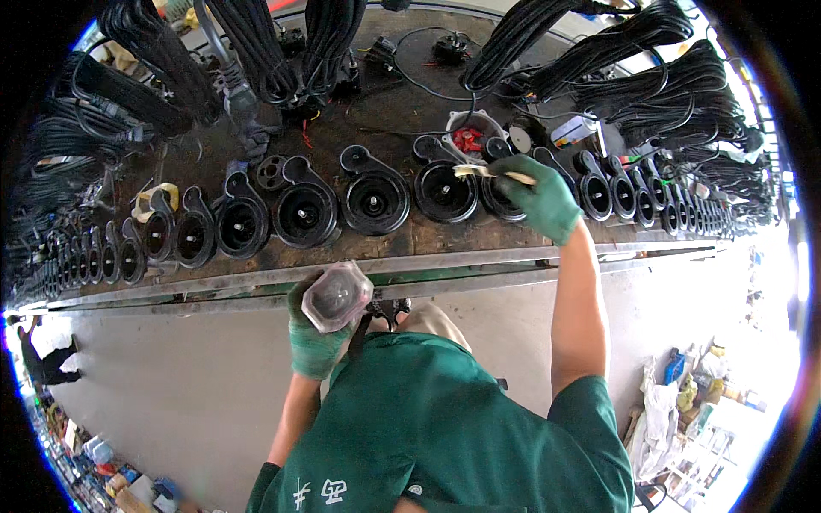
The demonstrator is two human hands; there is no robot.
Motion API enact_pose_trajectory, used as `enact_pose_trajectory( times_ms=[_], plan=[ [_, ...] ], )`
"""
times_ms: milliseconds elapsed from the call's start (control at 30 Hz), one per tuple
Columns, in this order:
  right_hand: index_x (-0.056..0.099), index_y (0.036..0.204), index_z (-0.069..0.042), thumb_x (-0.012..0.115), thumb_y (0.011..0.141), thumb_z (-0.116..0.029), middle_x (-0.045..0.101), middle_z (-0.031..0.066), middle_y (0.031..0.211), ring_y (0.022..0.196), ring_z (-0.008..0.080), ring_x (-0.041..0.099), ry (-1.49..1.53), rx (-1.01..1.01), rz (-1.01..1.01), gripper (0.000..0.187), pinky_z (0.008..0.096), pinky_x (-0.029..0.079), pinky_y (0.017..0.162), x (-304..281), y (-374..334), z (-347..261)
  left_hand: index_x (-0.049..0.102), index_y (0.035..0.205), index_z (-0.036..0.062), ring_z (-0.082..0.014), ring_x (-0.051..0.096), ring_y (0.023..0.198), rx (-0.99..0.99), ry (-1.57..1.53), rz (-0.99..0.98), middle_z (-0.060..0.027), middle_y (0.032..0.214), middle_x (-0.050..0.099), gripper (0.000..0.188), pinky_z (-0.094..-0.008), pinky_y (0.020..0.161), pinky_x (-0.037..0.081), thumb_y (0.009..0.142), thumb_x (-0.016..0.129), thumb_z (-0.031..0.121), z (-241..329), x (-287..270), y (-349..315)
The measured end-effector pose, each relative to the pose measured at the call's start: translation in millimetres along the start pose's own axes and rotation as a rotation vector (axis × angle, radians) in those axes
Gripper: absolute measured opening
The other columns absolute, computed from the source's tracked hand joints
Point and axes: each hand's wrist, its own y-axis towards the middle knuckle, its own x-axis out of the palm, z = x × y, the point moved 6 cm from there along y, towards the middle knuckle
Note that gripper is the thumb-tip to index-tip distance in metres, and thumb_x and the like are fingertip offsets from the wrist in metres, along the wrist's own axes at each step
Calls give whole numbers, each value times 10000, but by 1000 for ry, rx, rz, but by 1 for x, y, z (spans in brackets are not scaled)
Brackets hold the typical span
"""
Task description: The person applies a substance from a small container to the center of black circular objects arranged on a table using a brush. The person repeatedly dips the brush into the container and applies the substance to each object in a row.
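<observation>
In my green-gloved left hand (315,344) is a small translucent plastic tub (339,297), held just off the bench's front edge. Something pale and cloudy shows inside it. My right hand (547,201), also in a green glove, is closed around a small brush (475,171) whose pale bristles point left. The brush is over the rims of two round black housings (445,192), each with a short metal shaft in its middle; whether it touches them I cannot tell. My right glove partly covers the housing (503,203) under it.
A long row of similar housings (376,203) lines the wooden bench (402,244), which has a metal front rail. Behind stand bundled black cables (513,43), a grey bowl (473,137) of red parts and a small white container (573,131). Another person (50,357) is far left.
</observation>
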Motion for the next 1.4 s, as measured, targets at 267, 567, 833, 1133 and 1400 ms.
enact_pose_trajectory(
  times_ms=[267,567,833,1133,1400],
  plan=[
    [686,1155,-46,626,1010,-92,694,25,824,580,81,579,196,221,501,164,247,460,487,-70,-82,42,438,1360,37,-225,651,1136,137,-25,-107,-123,1275,630,830,-354,970,553,702,942,69,-22,21,14],
    [703,1111,-33,647,998,-128,710,41,863,681,103,569,63,298,224,158,285,487,606,-27,-27,124,425,1351,43,-248,638,1158,117,6,-34,-132,1292,603,892,-360,980,553,654,974,126,-13,40,-2],
    [677,1148,-77,669,999,-262,677,39,826,687,117,600,67,192,-150,238,295,482,612,-17,34,105,469,1379,42,-247,601,1194,-114,47,68,-128,1319,575,809,-366,988,526,689,890,65,31,86,-32],
    [689,1074,-67,668,923,-201,745,154,1005,880,335,697,-551,-40,-543,203,411,554,810,-38,39,78,492,1367,26,-223,597,1188,-181,-82,185,-108,1309,580,760,-373,1013,513,707,866,6,54,126,-47],
    [721,1124,-88,638,891,-67,731,135,1136,1077,300,691,-235,-192,-416,248,384,542,958,-48,43,92,394,1395,36,-248,616,1192,20,-6,89,-140,1338,578,872,-377,993,542,708,930,64,82,154,-25]
  ],
)
